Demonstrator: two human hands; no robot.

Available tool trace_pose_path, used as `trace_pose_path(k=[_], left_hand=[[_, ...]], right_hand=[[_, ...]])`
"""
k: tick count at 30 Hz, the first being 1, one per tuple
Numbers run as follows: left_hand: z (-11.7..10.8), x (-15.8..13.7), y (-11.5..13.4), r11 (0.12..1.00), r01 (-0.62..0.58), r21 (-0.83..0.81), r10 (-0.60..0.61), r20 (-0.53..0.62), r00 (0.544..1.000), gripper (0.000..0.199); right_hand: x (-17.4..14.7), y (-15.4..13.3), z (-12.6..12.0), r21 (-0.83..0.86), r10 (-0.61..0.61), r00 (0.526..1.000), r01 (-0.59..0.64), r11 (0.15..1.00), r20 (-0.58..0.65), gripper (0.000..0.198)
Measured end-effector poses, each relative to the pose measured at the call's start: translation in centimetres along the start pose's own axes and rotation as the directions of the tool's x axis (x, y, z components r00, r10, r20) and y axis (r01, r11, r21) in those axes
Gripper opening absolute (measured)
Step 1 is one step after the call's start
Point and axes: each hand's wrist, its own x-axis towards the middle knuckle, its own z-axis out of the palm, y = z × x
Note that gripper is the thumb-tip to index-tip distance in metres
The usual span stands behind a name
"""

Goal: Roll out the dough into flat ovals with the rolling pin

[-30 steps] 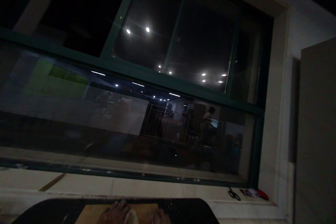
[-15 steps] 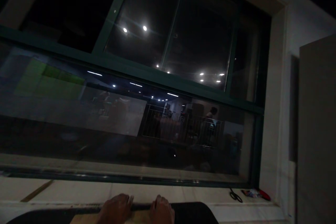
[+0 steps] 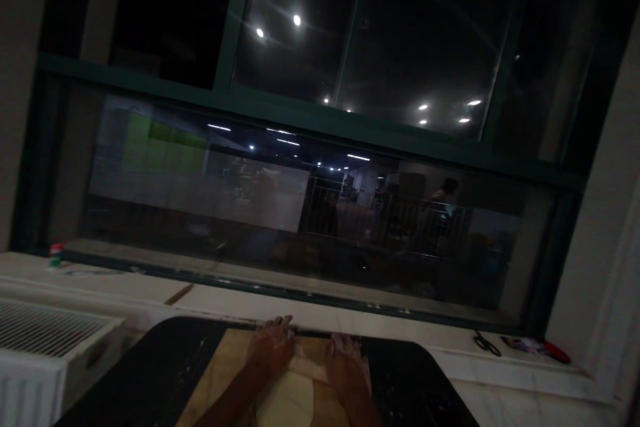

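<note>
- Left hand (image 3: 271, 349): palm down above the board, fingers extended and slightly spread toward the window; whether they grip anything cannot be told.
- Right hand (image 3: 347, 361): palm down, level with the left and apart from it, fingers pointing forward; grip likewise cannot be told. Pale marks noted on the fingers of both hands.
- Pale sheet (image 3: 287, 403): lies on the wearer's side of the fingers, between the forearms, flat on the wooden board (image 3: 213, 383).
- Board: extends beneath both hands, resting on the black table (image 3: 143, 373).
- Window sill (image 3: 235, 305): just beyond the fingertips.
- Scissors (image 3: 486, 344): on the sill, well right of the right fingers; a red object (image 3: 557, 351) lies farther right.
- Radiator (image 3: 37, 363): white, well left of the left fingers.
- Red-capped green container (image 3: 55, 257): upright on the sill, far left of the left fingers.
</note>
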Motion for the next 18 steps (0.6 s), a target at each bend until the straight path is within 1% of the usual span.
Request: trace_pose_path(k=[2,4,6,8,10,12,15,18], left_hand=[[-0.2,-1.0,0.1,0.999,-0.037,0.005,0.037,-0.011,0.999,0.044],[-0.1,-1.9,0.2,0.997,-0.074,0.026,0.076,-0.048,0.996,0.044],[0.2,-2.9,0.1,0.992,-0.115,0.056,0.121,-0.118,0.986,0.044],[0.4,-4.0,-0.1,0.983,-0.161,0.085,0.175,-0.204,0.963,0.044],[0.4,-5.4,-0.3,0.972,-0.210,0.103,0.230,-0.272,0.934,0.043],[0.1,-7.0,-0.4,0.960,-0.252,0.121,0.278,-0.306,0.911,0.042],[-0.7,-9.7,-0.2,0.951,-0.269,0.149,0.303,-0.297,0.905,0.040],[-1.6,-12.0,-0.1,0.952,-0.270,0.144,0.302,-0.291,0.908,0.041]], right_hand=[[-1.0,-0.4,-0.6,-0.010,0.009,1.000,-0.008,1.000,0.029,0.048],[-2.0,-0.7,-1.1,-0.045,0.008,0.999,-0.006,0.999,0.046,0.050],[-3.1,-0.9,-1.4,-0.088,-0.012,0.999,0.015,0.996,0.036,0.052],[-4.3,-0.9,-1.2,-0.120,-0.048,0.999,0.050,0.991,0.018,0.052],[-5.4,-0.5,-0.5,-0.127,-0.088,0.996,0.089,0.988,0.008,0.052],[-6.5,0.0,0.7,-0.105,-0.118,0.993,0.116,0.988,-0.017,0.050],[-8.3,0.4,2.6,-0.062,-0.132,0.987,0.126,0.990,-0.096,0.048],[-9.7,0.1,3.7,-0.052,-0.101,0.981,0.094,0.994,-0.163,0.045]])
